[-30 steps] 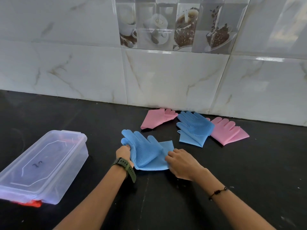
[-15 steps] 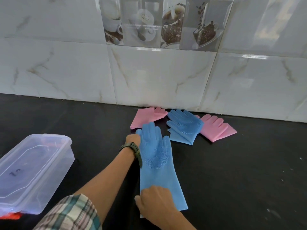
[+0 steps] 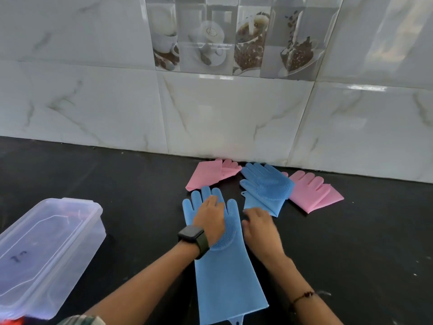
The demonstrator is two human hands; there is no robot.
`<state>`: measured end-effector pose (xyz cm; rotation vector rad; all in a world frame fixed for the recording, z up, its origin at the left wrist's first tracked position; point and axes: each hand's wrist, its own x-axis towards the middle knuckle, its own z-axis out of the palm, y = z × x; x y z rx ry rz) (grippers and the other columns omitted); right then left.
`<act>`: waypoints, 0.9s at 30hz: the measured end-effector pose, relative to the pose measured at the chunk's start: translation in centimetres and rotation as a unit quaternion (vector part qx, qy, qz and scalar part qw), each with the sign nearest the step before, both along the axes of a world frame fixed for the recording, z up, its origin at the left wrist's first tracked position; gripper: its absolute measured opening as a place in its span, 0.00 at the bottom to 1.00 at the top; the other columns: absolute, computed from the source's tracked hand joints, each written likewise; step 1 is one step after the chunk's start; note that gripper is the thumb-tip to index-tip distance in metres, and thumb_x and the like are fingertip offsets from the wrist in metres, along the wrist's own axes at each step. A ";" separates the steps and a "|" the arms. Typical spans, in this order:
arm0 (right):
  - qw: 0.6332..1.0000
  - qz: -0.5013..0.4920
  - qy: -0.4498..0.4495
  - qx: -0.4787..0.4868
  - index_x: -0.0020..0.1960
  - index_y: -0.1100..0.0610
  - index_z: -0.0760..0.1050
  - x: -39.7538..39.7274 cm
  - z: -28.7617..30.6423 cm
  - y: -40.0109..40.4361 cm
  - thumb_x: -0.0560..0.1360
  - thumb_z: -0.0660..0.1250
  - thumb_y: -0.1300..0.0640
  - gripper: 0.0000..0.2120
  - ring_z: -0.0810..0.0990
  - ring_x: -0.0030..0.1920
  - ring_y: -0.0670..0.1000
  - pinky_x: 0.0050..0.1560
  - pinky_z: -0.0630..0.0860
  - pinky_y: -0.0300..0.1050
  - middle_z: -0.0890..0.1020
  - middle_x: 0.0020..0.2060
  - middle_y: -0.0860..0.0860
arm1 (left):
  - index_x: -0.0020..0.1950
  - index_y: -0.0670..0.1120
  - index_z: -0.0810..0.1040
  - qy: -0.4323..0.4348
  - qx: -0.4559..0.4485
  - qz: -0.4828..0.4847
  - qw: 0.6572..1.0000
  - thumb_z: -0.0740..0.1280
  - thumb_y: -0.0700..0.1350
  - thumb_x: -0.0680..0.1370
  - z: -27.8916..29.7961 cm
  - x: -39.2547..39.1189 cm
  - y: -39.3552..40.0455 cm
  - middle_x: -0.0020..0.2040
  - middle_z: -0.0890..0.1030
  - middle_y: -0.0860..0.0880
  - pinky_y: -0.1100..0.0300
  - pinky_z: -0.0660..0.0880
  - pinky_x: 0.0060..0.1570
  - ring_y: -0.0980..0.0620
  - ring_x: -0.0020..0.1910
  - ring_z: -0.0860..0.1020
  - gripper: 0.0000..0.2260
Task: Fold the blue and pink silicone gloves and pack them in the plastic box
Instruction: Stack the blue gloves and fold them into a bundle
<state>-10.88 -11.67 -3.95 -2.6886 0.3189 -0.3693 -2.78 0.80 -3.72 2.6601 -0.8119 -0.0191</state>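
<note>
Counter (image 3: 93, 179): black, running along a wall of pale marbled tiles; everything sits on it.
Plastic box (image 3: 46, 254): clear, at the near left, its lid on top; well apart from the gloves, so it needs opening before anything goes in.
Flat blue glove (image 3: 225, 277): stretched out full length in front of the person, fingers toward the wall, cuff toward the body, nubbed palm up.
Folded blue glove (image 3: 267, 187): near the wall, lying partly on the right-hand pink glove (image 3: 314, 193).
Left-hand pink glove (image 3: 210, 174): folded, just past the fingertips of the flat blue glove.
Left hand (image 3: 209, 221): laid flat, fingers open, pressing the palm of the flat blue glove; its grip closes on nothing.
Right hand (image 3: 260, 228): loosely open just beside the glove's right edge, holding nothing; blurred, so contact with the edge is unclear.
Step in hand: by my reading, smoothing the glove ahead of the fold.
Doing it well: keep the left hand as an anchor at the palm, bring the cuff up squarely over the fingers, and press the crease, since silicone tends to spring back.
</note>
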 end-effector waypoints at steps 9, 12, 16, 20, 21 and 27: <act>0.971 -0.081 0.134 -0.179 0.62 0.61 0.70 7.8 0.8 -7.9 0.76 0.62 0.49 0.20 0.73 0.60 0.56 0.56 0.73 0.48 0.76 0.59 0.57 | 0.59 0.40 0.79 0.227 -0.227 0.066 0.945 0.58 0.33 0.75 2.8 1.8 -9.0 0.61 0.80 0.43 0.59 0.71 0.63 0.47 0.62 0.76 0.16; 0.958 -0.050 0.150 -0.239 0.57 0.60 0.75 9.5 0.5 -8.2 0.77 0.60 0.60 0.10 0.78 0.56 0.55 0.49 0.77 0.46 0.80 0.54 0.56 | 0.56 0.41 0.80 0.251 -0.256 0.096 0.929 0.59 0.36 0.77 1.9 2.1 -9.0 0.58 0.82 0.45 0.65 0.71 0.54 0.48 0.58 0.78 0.13; 0.990 -0.116 0.035 -0.075 0.48 0.61 0.75 9.4 2.3 -9.6 0.77 0.57 0.62 0.09 0.80 0.46 0.61 0.40 0.72 0.49 0.81 0.39 0.57 | 0.49 0.36 0.80 0.266 -0.310 0.137 0.902 0.59 0.36 0.76 1.7 2.9 -7.4 0.41 0.78 0.46 0.59 0.71 0.40 0.48 0.42 0.75 0.10; 0.985 -0.090 -0.109 0.102 0.37 0.61 0.67 7.2 6.7 -9.9 0.74 0.58 0.67 0.08 0.69 0.32 0.56 0.27 0.60 0.42 0.72 0.28 0.55 | 0.44 0.41 0.80 0.289 -0.312 0.125 0.896 0.58 0.36 0.76 2.4 3.2 -5.6 0.35 0.74 0.47 0.63 0.66 0.30 0.51 0.34 0.70 0.10; 0.982 -0.061 -0.129 0.124 0.37 0.63 0.67 6.5 7.9 -9.6 0.74 0.57 0.68 0.08 0.68 0.31 0.54 0.28 0.60 0.41 0.71 0.28 0.55 | 0.40 0.42 0.77 0.300 -0.299 0.107 0.900 0.59 0.37 0.76 2.7 3.0 -5.3 0.32 0.71 0.48 0.62 0.65 0.32 0.51 0.32 0.68 0.09; 0.962 0.133 -0.170 0.168 0.33 0.50 0.64 2.2 14.2 -4.8 0.74 0.55 0.65 0.14 0.65 0.28 0.43 0.29 0.62 0.31 0.67 0.27 0.47 | 0.75 0.45 0.61 0.304 -0.282 0.030 0.909 0.62 0.56 0.77 5.9 0.3 -4.2 0.74 0.65 0.45 0.50 0.63 0.72 0.46 0.73 0.64 0.29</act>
